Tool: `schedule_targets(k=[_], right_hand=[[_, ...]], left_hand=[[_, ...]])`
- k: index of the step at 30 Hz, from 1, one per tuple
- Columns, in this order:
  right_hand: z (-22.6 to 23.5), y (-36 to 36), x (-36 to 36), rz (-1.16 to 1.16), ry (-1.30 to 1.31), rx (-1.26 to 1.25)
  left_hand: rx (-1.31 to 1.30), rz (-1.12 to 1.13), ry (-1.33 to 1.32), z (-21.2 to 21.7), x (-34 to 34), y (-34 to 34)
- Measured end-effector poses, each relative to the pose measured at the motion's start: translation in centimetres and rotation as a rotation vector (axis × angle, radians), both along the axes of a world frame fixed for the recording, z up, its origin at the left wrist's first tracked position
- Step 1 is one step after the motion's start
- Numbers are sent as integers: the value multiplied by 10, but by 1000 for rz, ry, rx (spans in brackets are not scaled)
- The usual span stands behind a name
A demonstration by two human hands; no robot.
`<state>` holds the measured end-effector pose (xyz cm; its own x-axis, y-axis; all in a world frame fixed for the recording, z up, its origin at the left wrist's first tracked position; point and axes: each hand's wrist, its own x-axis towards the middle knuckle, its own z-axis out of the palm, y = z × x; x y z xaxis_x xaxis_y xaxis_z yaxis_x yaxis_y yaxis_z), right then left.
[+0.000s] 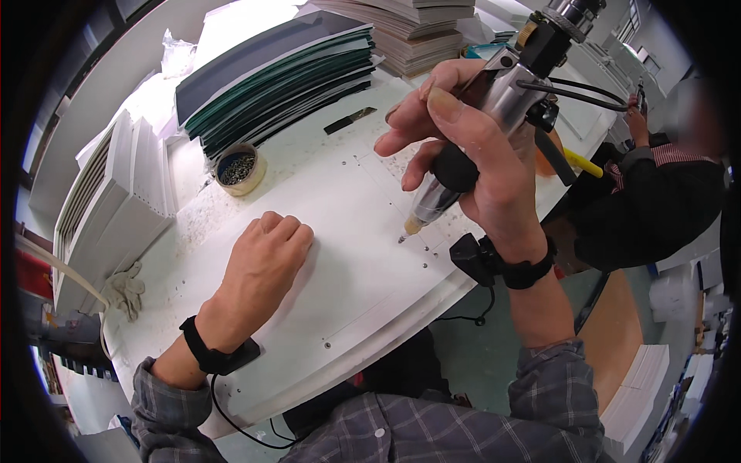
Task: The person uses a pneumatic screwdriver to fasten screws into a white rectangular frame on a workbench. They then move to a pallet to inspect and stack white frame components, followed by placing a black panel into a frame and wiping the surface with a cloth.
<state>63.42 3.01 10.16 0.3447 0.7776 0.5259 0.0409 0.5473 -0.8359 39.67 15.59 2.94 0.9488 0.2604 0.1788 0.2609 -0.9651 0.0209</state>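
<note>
My right hand (494, 143) is closed around a power screwdriver (509, 96) with a silver body and a black grip, its index finger stretched partly forward. The driver slants down to the left, and its bit meets or hovers just over a small screw on a white sheet (347, 255); I cannot tell which. Several small screws (425, 265) dot the sheet around the tip. My left hand (266, 262) rests on the sheet as a loose fist, its fingertips curled underneath and hidden. Beyond it stands a round tub (244, 188) full of small metal screws.
A stack of dark green sheets (278, 85) lies at the back, with a dark flat blade (350, 120) before it. White panels (116, 193) and a glove (125, 290) are at left. Tall board stacks (409, 38) rise behind. Another person (648, 201) sits at right. A cable (579, 92) trails off the driver.
</note>
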Motion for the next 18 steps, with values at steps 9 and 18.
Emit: schedule_targets(k=[9,18], right_hand=[[4,2,4,-18,41,5],[16,8,11,-75,77,83]], left_hand=[[-188,26,-125,0,13,-4],[-1495,105,-375,-23,46,-13]])
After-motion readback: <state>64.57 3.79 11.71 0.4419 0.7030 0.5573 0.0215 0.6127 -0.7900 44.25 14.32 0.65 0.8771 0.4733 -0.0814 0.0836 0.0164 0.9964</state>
